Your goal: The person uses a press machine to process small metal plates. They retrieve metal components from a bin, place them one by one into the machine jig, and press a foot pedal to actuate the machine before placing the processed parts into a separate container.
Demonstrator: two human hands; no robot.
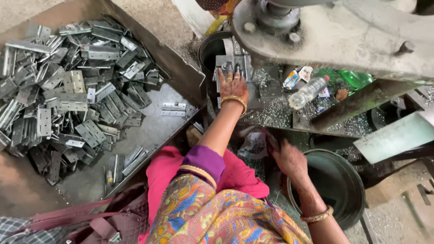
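Observation:
My left hand (233,85), with a gold bangle at the wrist, reaches forward and lies flat on the small metal die block (235,61) under the grey press machine (343,36). Its fingers are stretched out over the block, and I cannot see any piece under them. My right hand (289,159) is blurred. It sits low between a crumpled plastic bag (254,145) and the rim of a dark round basin (357,190), and its grip is unclear. A large heap of flat silver hinges (68,90) fills the metal tray (153,131) to my left.
A loose hinge (174,109) lies alone on the tray near its right wall. A black bucket (209,49) stands left of the die. A clear plastic bottle (309,90) and small packets lie among metal chips. A maroon bag (113,221) rests by my knee.

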